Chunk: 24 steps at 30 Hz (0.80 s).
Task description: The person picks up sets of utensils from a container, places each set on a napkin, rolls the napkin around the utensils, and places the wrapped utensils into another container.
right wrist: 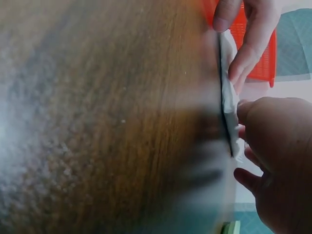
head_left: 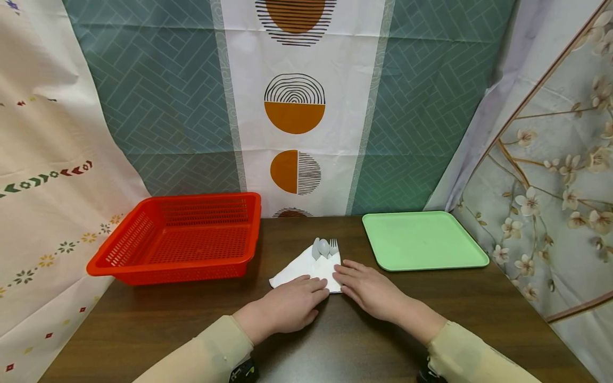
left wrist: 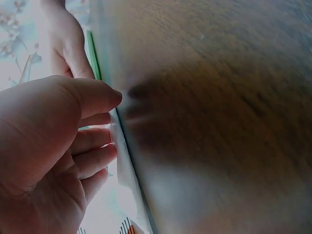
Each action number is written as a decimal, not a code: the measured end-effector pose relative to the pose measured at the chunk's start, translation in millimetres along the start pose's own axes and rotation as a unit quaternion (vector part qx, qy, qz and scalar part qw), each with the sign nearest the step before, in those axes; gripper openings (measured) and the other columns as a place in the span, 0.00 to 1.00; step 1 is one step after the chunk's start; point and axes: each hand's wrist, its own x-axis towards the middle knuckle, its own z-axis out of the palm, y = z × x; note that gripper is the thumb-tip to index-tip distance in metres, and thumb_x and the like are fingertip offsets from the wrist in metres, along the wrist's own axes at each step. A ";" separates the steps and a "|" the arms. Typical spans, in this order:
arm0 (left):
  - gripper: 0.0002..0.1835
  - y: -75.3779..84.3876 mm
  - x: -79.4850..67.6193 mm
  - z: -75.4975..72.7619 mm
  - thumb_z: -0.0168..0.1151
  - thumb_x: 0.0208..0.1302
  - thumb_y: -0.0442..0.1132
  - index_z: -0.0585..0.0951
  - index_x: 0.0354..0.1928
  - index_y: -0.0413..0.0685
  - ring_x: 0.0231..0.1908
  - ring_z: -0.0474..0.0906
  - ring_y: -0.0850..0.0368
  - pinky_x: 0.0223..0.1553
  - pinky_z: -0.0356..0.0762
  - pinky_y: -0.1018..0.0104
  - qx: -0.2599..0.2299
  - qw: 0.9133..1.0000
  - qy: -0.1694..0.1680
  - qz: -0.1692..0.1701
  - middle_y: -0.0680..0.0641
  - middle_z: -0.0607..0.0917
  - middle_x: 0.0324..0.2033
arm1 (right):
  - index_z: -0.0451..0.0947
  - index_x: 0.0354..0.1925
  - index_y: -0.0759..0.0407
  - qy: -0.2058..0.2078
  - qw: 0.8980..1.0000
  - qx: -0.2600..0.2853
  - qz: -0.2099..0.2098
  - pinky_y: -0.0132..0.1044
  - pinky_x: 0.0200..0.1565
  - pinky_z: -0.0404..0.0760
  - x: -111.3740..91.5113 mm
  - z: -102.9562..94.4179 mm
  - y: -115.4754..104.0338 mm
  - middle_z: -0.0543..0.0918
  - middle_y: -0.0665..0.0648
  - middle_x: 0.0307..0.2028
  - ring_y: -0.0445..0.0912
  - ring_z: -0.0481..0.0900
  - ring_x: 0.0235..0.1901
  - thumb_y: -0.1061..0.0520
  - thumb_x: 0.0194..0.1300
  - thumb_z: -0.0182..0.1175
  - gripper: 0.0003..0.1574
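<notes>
A folded white napkin (head_left: 298, 267) lies on the table in the middle of the head view, with one pointed flap spread to the left. From its top stick out a grey knife (head_left: 316, 249), a spoon (head_left: 324, 247) and a fork (head_left: 333, 246); their handles are hidden by the napkin. My left hand (head_left: 289, 304) rests its extended fingers on the napkin's lower part. On the right edge of the napkin, the fingertips of my right hand (head_left: 371, 290) touch down, fingers nearly straight. In the right wrist view the napkin (right wrist: 228, 92) appears edge-on beside both hands.
To the left stands a red plastic basket (head_left: 172, 270) with slotted walls. A light green tray (head_left: 423, 242) lies flat at the back right. Both rest on the dark brown wooden table (head_left: 191, 314). Patterned cloths (head_left: 412, 106) hang behind and at the sides.
</notes>
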 end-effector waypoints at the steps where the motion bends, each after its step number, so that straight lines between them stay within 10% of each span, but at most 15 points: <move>1: 0.25 -0.1 0.0 -0.1 0.70 0.77 0.46 0.82 0.70 0.45 0.73 0.76 0.54 0.75 0.69 0.58 0.000 1.000 0.001 0.001 0.45 0.83 0.70 | 0.82 0.70 0.64 -0.003 1.000 -0.002 0.007 0.58 0.71 0.76 0.4 0.4 0.6 0.82 0.64 0.70 0.64 0.76 0.73 0.58 0.82 0.64 0.24; 9: 0.25 -0.7 -0.2 -2.6 0.71 0.77 0.45 0.83 0.70 0.44 0.72 0.76 0.53 0.75 0.70 0.58 -0.017 1.000 -0.001 0.002 0.45 0.83 0.70 | 0.79 0.73 0.66 -0.018 0.999 0.005 0.036 0.59 0.72 0.74 2.0 1.6 2.0 0.80 0.65 0.72 0.65 0.73 0.75 0.56 0.83 0.63 0.27; 24: 0.29 -1.1 -4.1 -1.8 0.70 0.77 0.44 0.80 0.74 0.41 0.75 0.75 0.49 0.76 0.69 0.55 -0.033 0.999 0.005 0.010 0.41 0.80 0.73 | 0.82 0.71 0.61 -0.016 0.997 -0.059 -0.054 0.53 0.70 0.77 -6.2 2.2 -14.9 0.82 0.58 0.71 0.54 0.81 0.70 0.71 0.70 0.68 0.33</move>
